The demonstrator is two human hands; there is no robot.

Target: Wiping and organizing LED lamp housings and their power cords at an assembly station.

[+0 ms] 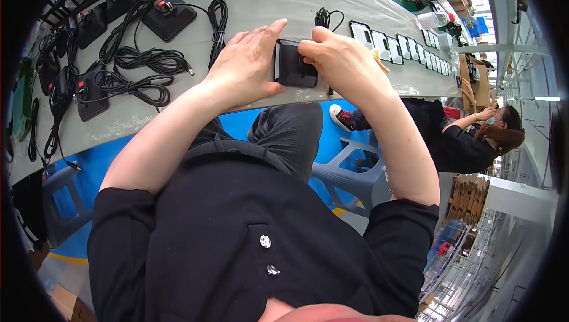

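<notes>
A black, flat, rectangular housing (297, 74) with a pale strip along its left edge lies on the table between my hands. My left hand (246, 64) is open beside its left edge, with the index finger stretched toward the upper corner and the thumb at the lower one. Over the housing's right part, my right hand (344, 61) is closed, index finger and thumb bent together at its surface. Whatever those fingertips pinch is hidden. A coiled black cable (217, 29) lies just beyond my left hand, and another cable bundle (323, 17) sits behind my right hand.
Black units with cables (169, 18) crowd the table's left side, alongside coiled cords (148, 58). Rows of white, black-edged frames (379, 43) run along the right, near a clear bottle (432, 20). A grey stool (349, 171) stands below; another person (474, 138) sits at the right.
</notes>
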